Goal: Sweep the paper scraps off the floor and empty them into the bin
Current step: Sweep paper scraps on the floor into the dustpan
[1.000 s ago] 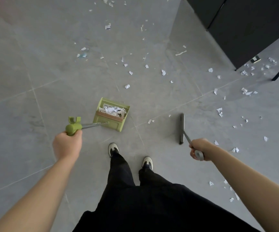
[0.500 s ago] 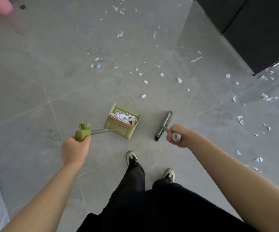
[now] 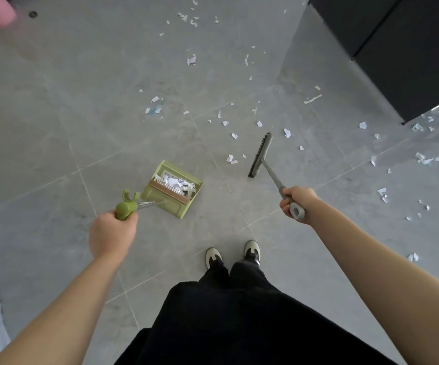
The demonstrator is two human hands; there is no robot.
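Dozens of paper scraps lie scattered over the grey tiled floor on my feed, thickest ahead and off to the right, some just beside the dark cabinet in the top right corner. Next down in size, the green dustpan sits on the tiles ahead of the shoes, a heap of white scraps inside it. The left hand grips the dustpan's green handle end, fingers wrapped round it. To the right, the grey broom has its head down near a few scraps, and the right hand holds its handle tight. I see no bin
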